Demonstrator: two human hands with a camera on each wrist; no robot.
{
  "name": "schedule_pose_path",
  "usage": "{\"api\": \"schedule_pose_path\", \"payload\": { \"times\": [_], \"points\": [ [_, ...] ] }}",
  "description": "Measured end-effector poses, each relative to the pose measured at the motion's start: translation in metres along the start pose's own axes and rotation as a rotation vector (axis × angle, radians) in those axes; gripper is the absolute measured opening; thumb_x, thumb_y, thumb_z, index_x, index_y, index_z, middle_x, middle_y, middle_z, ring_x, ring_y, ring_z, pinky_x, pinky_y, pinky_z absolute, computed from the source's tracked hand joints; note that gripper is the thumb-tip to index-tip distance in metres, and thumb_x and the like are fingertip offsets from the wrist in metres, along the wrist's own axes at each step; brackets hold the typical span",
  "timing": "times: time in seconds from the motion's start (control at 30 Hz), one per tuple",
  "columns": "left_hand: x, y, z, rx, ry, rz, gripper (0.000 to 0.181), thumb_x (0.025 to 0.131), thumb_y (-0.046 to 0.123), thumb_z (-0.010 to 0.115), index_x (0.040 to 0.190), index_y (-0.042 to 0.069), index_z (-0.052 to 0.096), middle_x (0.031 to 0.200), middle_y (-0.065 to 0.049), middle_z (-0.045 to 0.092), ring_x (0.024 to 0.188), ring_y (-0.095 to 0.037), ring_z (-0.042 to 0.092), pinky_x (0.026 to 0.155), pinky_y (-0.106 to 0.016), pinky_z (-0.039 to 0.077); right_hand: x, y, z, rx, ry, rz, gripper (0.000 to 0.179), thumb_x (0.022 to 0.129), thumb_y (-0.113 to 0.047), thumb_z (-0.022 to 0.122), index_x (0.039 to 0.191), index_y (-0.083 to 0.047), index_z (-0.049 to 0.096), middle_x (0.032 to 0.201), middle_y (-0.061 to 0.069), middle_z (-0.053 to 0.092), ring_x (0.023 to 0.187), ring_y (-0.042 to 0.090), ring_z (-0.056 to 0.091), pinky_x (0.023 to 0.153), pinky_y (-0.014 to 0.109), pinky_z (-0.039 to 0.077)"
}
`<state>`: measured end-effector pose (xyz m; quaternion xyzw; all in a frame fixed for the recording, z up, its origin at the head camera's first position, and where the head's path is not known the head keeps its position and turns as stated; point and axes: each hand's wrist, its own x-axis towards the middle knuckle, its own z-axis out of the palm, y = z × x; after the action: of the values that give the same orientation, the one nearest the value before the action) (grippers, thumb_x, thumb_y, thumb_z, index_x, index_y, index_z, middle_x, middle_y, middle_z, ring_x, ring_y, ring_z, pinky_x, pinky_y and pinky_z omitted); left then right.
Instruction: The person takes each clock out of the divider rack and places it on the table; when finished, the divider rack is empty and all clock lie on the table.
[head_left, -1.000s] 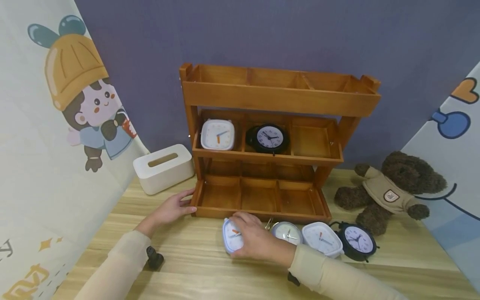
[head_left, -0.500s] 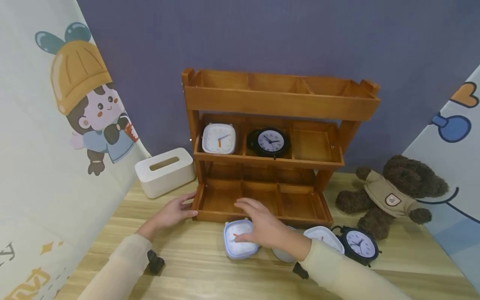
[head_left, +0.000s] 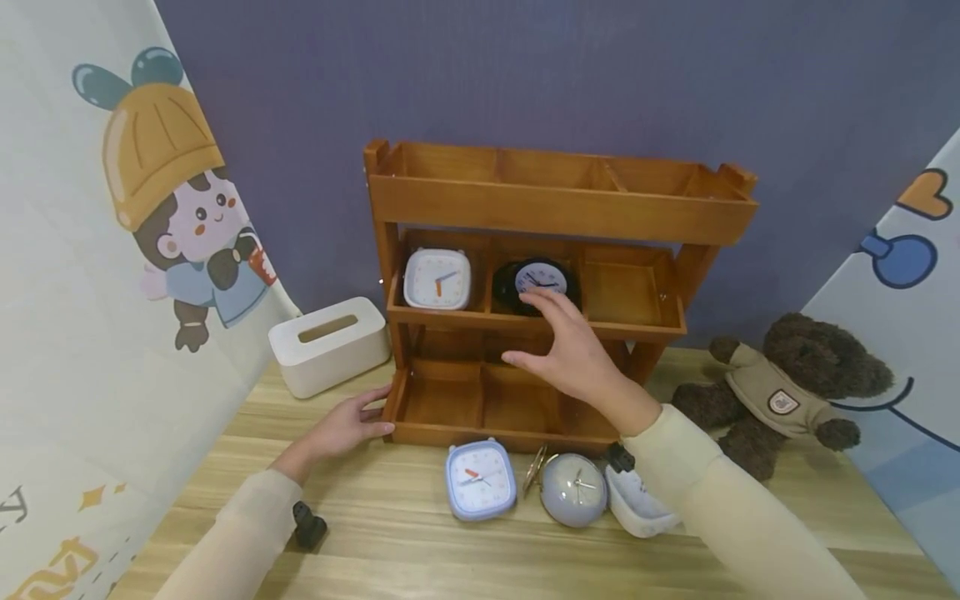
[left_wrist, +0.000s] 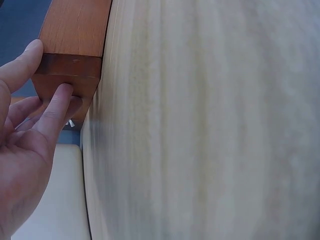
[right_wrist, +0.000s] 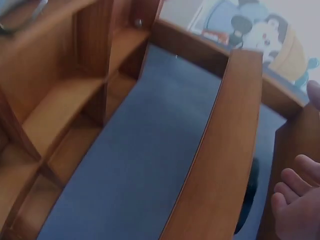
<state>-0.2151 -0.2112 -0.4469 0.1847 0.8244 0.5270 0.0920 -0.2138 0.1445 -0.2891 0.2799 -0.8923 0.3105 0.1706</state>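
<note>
My right hand (head_left: 572, 354) is unladen, just before the black alarm clock (head_left: 536, 275) in the wooden rack's (head_left: 555, 204) middle-tier centre compartment.
Left to right: my left hand (head_left: 337, 429) touches the wooden rack's 8 o'clock corner with fingers lightly extended, not clasping it; the black alarm clock, at 11 o'clock from my right hand, looks light and rigid, its face probably slick and breakable, so I'd take the rim at 3 and 9 o'clock; my right hand comes in from 4 o'clock, thumb and fingers apart, though I can't tell whether a fingertip touches.
</note>
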Motion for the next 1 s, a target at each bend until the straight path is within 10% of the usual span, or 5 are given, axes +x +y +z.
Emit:
{"api": "schedule_pose_path", "payload": {
  "times": [0.27, 1.0],
  "points": [
    [0.000, 0.001, 0.001, -0.013, -0.001, -0.002, 0.069, 0.092, 0.005, 0.068, 0.145, -0.015, 0.029, 0.147, -0.034, 0.030, 0.124, -0.049, 0.045, 0.096, -0.043, 0.048, 0.030, 0.026, -0.003, -0.056, 0.060, -0.022, 0.079, 0.077, -0.031, 0.086, 0.139, 0.000, 0.048, 0.144, 0.017, 0.041, 0.132, 0.035, 0.038, 0.108, 0.053, 0.032],
    [-0.001, 0.002, 0.002, -0.003, 0.006, -0.008, 0.068, 0.092, 0.005, 0.068, 0.144, -0.015, 0.030, 0.148, -0.033, 0.029, 0.124, -0.049, 0.045, 0.096, -0.043, 0.047, 0.056, 0.045, -0.013, -0.161, -0.114, 0.126, 0.081, 0.085, -0.044, 0.074, 0.147, -0.005, 0.040, 0.156, 0.016, 0.022, 0.136, 0.040, 0.031, 0.104, 0.054, 0.036]
  ]
}}
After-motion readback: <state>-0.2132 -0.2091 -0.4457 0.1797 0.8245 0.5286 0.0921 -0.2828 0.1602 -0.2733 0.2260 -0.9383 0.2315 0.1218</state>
